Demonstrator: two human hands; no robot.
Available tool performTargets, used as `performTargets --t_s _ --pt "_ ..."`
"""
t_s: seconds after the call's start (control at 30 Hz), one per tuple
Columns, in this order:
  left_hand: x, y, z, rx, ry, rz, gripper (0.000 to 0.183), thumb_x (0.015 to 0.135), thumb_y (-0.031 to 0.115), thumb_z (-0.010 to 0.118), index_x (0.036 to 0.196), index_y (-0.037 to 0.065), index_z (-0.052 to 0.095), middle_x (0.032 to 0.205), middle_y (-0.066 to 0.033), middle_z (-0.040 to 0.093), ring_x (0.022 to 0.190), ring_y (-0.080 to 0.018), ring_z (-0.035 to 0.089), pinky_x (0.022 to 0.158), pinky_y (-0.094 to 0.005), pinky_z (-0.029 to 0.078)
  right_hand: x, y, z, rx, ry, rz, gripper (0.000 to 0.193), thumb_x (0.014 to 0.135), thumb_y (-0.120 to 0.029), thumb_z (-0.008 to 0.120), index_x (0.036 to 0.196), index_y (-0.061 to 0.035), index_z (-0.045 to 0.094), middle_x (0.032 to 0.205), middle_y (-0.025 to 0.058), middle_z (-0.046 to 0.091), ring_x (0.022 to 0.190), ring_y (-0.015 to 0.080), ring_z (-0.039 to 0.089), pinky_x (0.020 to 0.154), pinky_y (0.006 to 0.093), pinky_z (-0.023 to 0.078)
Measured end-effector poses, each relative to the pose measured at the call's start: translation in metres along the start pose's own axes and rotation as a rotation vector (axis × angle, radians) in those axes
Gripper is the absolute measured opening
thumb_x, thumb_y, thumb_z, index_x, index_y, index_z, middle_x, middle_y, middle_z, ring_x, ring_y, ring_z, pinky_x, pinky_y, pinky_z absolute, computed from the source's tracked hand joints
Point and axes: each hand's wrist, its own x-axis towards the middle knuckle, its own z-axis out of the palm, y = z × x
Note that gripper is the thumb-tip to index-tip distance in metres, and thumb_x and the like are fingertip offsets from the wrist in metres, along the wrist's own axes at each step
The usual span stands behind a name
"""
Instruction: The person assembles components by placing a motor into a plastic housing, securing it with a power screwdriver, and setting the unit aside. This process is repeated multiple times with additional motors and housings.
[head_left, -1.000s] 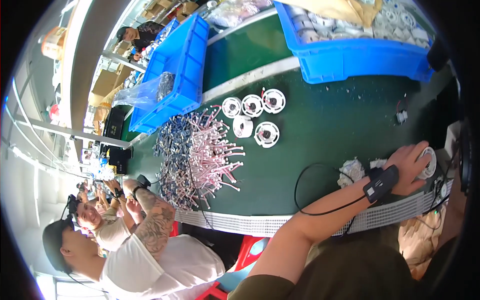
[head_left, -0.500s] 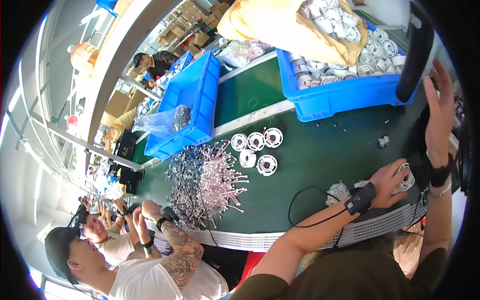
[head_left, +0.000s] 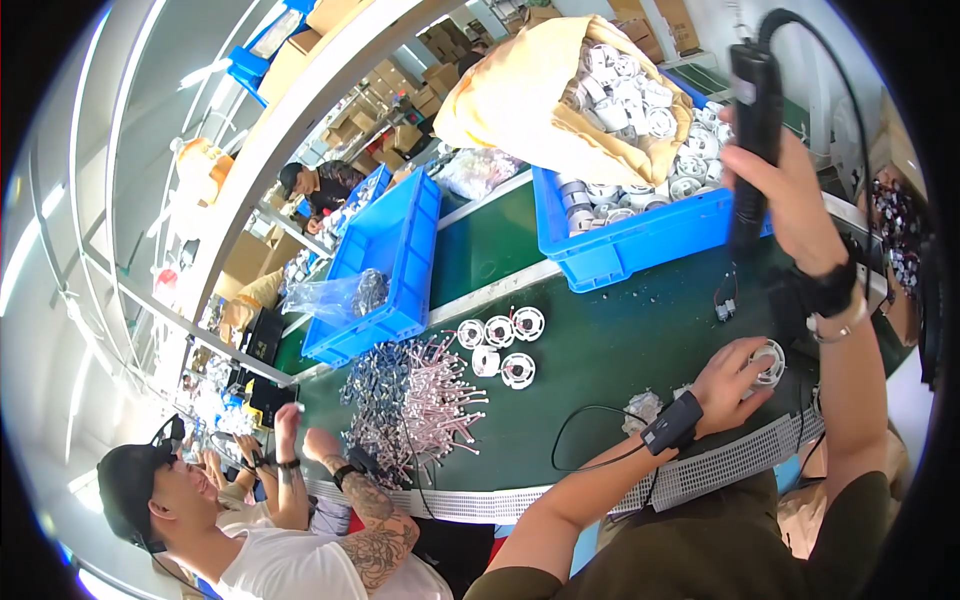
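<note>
Head camera view, looking down over a green conveyor belt at a workbench. The person's left hand is resting on the belt near its front edge, fingers curled around a small white round part and pressing it down against the green surface. A black band with a small box is sitting on that wrist, and a thin black cable is looping from it across the belt. The right hand is raised well above the belt, closed in a fist around a black electric screwdriver that is hanging upright from a cable, its tip pointing down toward the belt, above and apart from the white part. A dark strap is wrapping this wrist too.

Behind the hands, a blue bin is holding many similar white round parts, with a tan sack of more of them lying open on top. Further left, four white round parts are lying loose on the belt, next to a heap of pink and grey wired pieces. A second blue bin is standing behind that heap with a clear plastic bag in it.

At the lower left, another person in a white shirt, with a tattooed forearm, is sitting at the belt's front edge. Another worker in a dark cap is sitting further back.
</note>
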Motion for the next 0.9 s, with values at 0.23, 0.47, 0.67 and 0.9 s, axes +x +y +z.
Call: performTargets --t_s 0.23,0.47,0.67,0.9 --pt "0.0 -0.005 0.002 0.072 0.08 0.087 0.035 0.068 0.006 0.072 0.099 0.002 0.058 0.113 -0.0151 0.054 0.105 -0.0341 0.053 0.086 -0.0413 0.045 -0.078 -0.022 -0.087 -0.132 0.184 0.035 0.046 0.08 -0.016 0.06 0.12 0.0002 0.047 0.079 -0.0001 0.048 0.067 0.0091 0.046 0.063 0.0209 0.036" --pt "0.002 -0.003 0.0 0.118 0.079 0.067 0.036 0.064 0.007 0.074 0.097 0.002 0.06 0.111 -0.0139 0.057 0.101 -0.0327 0.056 0.084 -0.0406 0.047 -0.135 -0.013 -0.156 -0.276 0.197 0.008 0.043 0.088 -0.012 0.054 0.125 0.002 0.038 0.077 0.001 0.045 0.071 0.01 0.043 0.068 0.0216 0.035" --pt "0.003 -0.009 0.013 0.093 0.083 0.049 0.038 0.062 0.007 0.077 0.097 0.003 0.061 0.108 -0.0145 0.058 0.098 -0.0333 0.057 0.082 -0.0415 0.048 -0.141 0.005 -0.181 -0.182 0.149 -0.042 0.053 0.085 -0.017 0.057 0.128 0.0011 0.033 0.077 0.0011 0.043 0.07 0.0106 0.042 0.068 0.0236 0.035" --pt "-0.01 -0.006 0.001 0.245 0.055 0.058 0.033 0.064 0.004 0.072 0.095 0.003 0.06 0.106 -0.0159 0.058 0.096 -0.036 0.056 0.083 -0.0448 0.046 -0.122 -0.017 -0.151 -0.195 0.376 -0.003 0.033 0.078 0.001 0.054 0.11 0.0012 0.049 0.074 0.0048 0.053 0.062 0.0111 0.048 0.063 0.0245 0.041"
